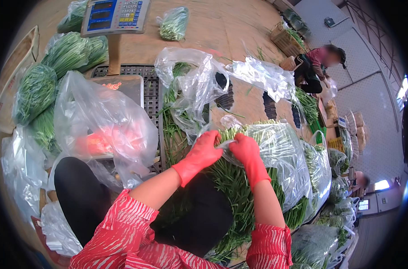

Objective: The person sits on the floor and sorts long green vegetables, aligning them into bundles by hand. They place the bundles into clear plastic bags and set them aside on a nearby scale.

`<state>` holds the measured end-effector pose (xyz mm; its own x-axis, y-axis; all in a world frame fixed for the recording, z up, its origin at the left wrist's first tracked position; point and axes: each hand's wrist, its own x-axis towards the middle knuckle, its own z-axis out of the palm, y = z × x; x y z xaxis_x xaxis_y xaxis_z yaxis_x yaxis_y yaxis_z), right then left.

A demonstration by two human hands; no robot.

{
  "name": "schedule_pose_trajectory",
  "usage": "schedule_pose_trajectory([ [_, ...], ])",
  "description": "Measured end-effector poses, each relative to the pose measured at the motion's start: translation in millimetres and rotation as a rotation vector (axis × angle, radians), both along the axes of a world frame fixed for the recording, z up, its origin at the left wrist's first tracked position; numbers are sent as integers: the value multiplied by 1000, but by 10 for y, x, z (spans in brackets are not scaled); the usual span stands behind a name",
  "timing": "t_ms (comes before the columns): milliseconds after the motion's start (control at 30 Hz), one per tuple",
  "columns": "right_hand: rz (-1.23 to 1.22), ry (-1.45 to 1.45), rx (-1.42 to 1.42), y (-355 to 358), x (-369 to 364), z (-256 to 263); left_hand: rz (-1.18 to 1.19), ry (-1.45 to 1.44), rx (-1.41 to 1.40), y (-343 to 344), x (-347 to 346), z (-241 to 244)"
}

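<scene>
My left hand (204,151), in a red rubber glove, pinches the edge of a transparent plastic sheet (274,148). Close beside it, my right hand (247,155), gloved the same way, grips the sheet's gathered edge too. The sheet partly covers a thick row of long green leafy stalks (236,188), perhaps garlic chives. Their pale cut ends (254,129) line up on the far side, and the leaves spill towards my knee. Loose plastic film (197,87) lies crumpled beyond my left hand over more stalks.
To the left stands a weighing scale with a keypad display (114,16), its platform partly under a plastic bag (103,124). Bagged bundles of greens (35,94) are piled farther left; another bundle (173,23) lies on the floor. Filled bags (315,242) line the right. A person (316,67) crouches at far right.
</scene>
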<state>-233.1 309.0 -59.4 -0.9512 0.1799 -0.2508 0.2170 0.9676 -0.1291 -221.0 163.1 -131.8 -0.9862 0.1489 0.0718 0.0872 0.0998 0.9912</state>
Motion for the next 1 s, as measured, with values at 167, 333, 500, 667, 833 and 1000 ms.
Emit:
schedule_pose_trajectory([
  [167,-100,-14,79,17,165,50,-288,-121,229,431,45,-114],
  [333,128,324,-468,1128,13,-1151,-52,29,98,844,36,-481],
  [500,73,378,-206,671,-7,-805,11,51,6,1302,-230,-1026],
  [667,47,419,-128,597,-74,-701,27,-11,131,1266,-175,-843],
  [833,42,445,-85,646,-75,-763,-251,82,121,556,45,-355],
  [1000,46,486,-37,697,5,-802,-663,208,122,-111,422,251],
])
